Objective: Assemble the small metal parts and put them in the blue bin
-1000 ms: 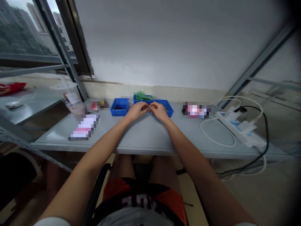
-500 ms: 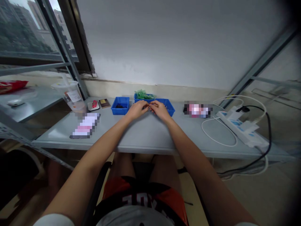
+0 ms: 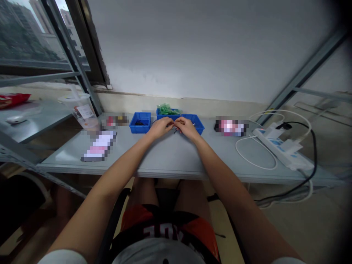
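Head view: grey desk (image 3: pixel 170 157) against a pale wall, seen from above.
Left hand (image 3: pixel 161 127): curled nearly closed, fingertips pinched on small parts (image 3: pixel 175 130).
Right hand (image 3: pixel 186 127): likewise nearly closed, pinching the same small parts, fingertips meeting those of the left.
Small parts: between both hands' fingertips, near desk centre; partly dark, too tiny to identify.
Left blue bin (image 3: pixel 139 129): beside the left hand, dark bits inside.
Middle blue bin (image 3: pixel 164 116): behind the hands, heaped with green packets (image 3: pixel 165 109).
Right blue bin (image 3: pixel 200 130): partly hidden by the right hand.
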The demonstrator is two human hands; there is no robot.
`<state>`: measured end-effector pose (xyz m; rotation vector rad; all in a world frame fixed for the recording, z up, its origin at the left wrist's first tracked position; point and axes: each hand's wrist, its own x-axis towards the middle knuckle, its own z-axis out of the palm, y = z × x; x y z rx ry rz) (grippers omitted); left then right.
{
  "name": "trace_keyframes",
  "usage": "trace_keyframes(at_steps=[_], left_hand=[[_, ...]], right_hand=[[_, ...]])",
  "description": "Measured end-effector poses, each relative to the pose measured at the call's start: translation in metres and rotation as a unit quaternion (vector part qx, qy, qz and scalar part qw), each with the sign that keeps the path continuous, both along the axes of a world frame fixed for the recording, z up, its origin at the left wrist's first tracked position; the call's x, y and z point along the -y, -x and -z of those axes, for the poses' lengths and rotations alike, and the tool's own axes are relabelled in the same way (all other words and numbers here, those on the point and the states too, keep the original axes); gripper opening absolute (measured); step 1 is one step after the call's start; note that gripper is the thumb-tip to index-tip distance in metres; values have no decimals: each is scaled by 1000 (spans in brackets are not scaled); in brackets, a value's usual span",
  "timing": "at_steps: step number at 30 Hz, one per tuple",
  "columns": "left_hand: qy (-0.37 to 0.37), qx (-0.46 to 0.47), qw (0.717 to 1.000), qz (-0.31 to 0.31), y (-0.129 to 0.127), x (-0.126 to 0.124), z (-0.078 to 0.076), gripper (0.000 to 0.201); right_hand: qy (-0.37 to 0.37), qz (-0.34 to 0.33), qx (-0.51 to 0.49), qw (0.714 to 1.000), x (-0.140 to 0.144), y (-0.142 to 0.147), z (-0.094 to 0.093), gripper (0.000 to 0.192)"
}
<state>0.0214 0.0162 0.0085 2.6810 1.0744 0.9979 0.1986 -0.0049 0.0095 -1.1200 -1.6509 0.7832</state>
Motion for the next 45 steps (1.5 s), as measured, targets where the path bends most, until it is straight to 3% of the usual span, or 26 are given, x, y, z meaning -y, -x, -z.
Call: trace_keyframes(at_steps=[7,12,18,25,31,34,39,45], left_hand=[[54,-133,990,17,-3,1,10,29],[49,-208,976,-33,-14,9,14,29],[63,-206,975,-50,-15,11,13,28],[6,-165,984,-71,-33,28,23,58],[16,-157,983,-92,-40,24,29,41],[10,-151,986,-64,-37,18,30,40],[-19,-187,980,65,-37,14,32,37],[-17,-208,975,74,-37,17,29,35]], right_hand=[[-34,42,-14,998,-2,-2,-1,13],[-61,46,43,996,0,2,-1,12],[-62,29,94,993,3,4,1,10],[-88,55,84,991,4,6,0,9],[-86,57,75,992,5,6,-1,9],[-101,62,79,990,5,5,-1,9],[-129,103,23,986,4,2,-4,15],[-128,176,-62,974,-2,-11,-11,25]])
